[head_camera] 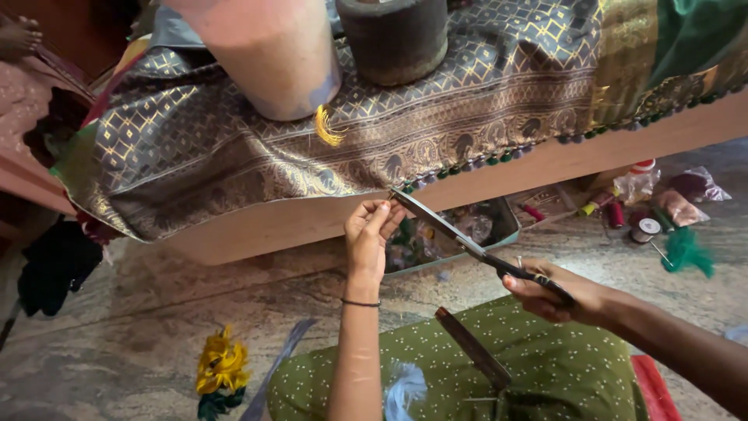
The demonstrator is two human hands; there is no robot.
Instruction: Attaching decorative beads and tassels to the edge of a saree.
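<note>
Near the middle of the frame, the left hand point(369, 230) pinches the hem of a grey-and-gold brocade cloth point(234, 140) between thumb and fingertips, closed on a small bit of the edge, though what exactly sits in the pinch is too small to tell. Lower right of it, the right hand point(565, 296) grips the handles of long dark scissors point(467, 242), fingers wrapped shut around them, the blade tips reaching up to touch the spot the other hand holds. Along the hem to the right runs a row of small green and dark tassel beads point(499, 158), so that stretch looks finished, while the edge to the left of the hands hangs plain. One yellow thread tuft point(327, 129) lies on the cloth above. The fabric is glossy, woven in diamond motifs, draped over a wooden plank point(561, 164). Thread spools point(645, 228) lie scattered on the stone floor at right; yellow yarn point(220, 365) sits lower left.
</note>
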